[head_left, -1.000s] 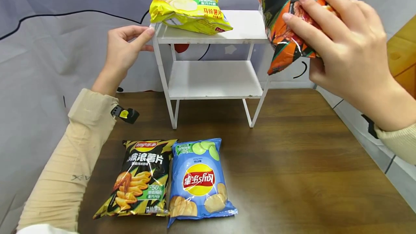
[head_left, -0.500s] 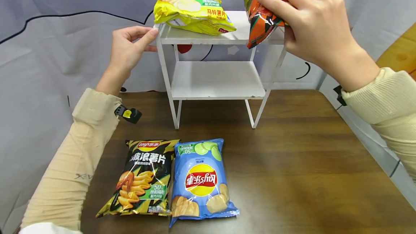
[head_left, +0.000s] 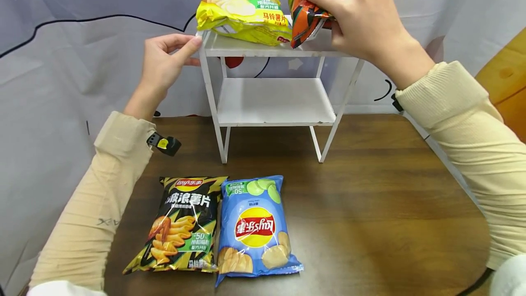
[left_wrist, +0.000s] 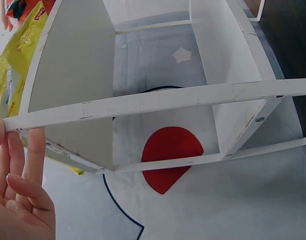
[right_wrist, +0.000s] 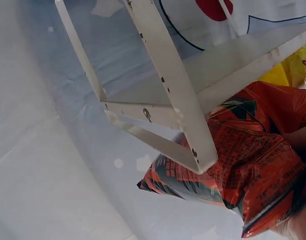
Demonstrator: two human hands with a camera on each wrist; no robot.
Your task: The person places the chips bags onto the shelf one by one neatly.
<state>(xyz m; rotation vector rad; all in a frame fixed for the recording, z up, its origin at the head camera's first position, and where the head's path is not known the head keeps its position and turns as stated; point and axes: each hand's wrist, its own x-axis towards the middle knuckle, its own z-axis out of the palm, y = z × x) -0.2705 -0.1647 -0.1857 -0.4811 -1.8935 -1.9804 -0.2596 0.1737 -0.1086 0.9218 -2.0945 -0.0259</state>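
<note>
My left hand (head_left: 162, 65) pinches the top left corner of a small white two-tier shelf (head_left: 271, 102); in the left wrist view its fingers (left_wrist: 35, 155) curl around the end of the frame. A yellow bag of chips (head_left: 246, 8) lies on the top tier. My right hand (head_left: 363, 17) grips an orange-and-black bag of chips (head_left: 302, 24) over the top tier's right part, close beside the yellow bag. From the right wrist, the orange bag (right_wrist: 243, 160) shows just past the shelf's frame (right_wrist: 178, 90), its lower end tilted down.
On the brown wooden table (head_left: 370, 204) a black bag of chips (head_left: 176, 227) and a blue bag of chips (head_left: 255, 227) lie side by side in front of the shelf. A pale patterned cloth (head_left: 53, 72) hangs behind. Something yellow-orange (head_left: 505, 67) stands at the far right.
My right hand has carried the orange-and-black bag left and inward, from right of the shelf to over the top tier next to the yellow bag. My left hand keeps its grip on the corner.
</note>
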